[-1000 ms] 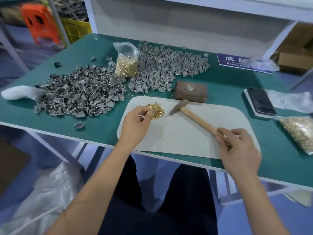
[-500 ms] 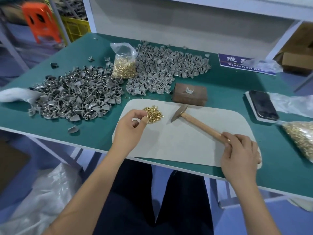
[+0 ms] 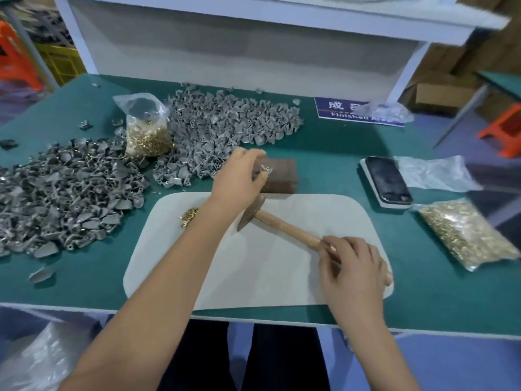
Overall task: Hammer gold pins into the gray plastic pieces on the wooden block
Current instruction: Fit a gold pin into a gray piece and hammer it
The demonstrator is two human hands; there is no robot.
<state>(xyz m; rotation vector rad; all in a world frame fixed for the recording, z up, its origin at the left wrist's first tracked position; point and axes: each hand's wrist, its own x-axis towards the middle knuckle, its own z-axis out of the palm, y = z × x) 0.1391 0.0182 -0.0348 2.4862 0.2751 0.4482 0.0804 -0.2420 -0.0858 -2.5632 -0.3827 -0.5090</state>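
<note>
Brown wooden block at twelve o'clock now meets our left hand, pinching one gold pin; our right hand grips one wooden-handled hammer; two pin bags.

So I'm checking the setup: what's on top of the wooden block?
A small gray plastic piece lies on the wooden block. The left hand reaches over it, hiding the block's left end and any pin.
</note>
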